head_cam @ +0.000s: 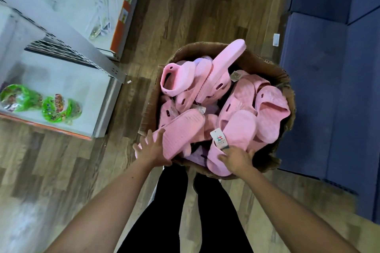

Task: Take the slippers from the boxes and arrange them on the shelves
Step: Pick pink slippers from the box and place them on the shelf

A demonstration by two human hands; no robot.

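Peering down into brown cardboard box [257, 61] on wood-plank floor [185, 6], stuffed w/ pink foam slippers [246, 96]. Left hand [152, 148] w/ fingers spread flat on ribbed pink slipper sole [181, 131] at near-left rim, right hand [236, 158] curled round tagged pink slipper [216, 168] near-right.

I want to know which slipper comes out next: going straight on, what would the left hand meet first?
The sole-up pink slipper at the near edge of the cardboard box: the left hand, fingers spread, points at it and seems to touch it, though depth is unclear.
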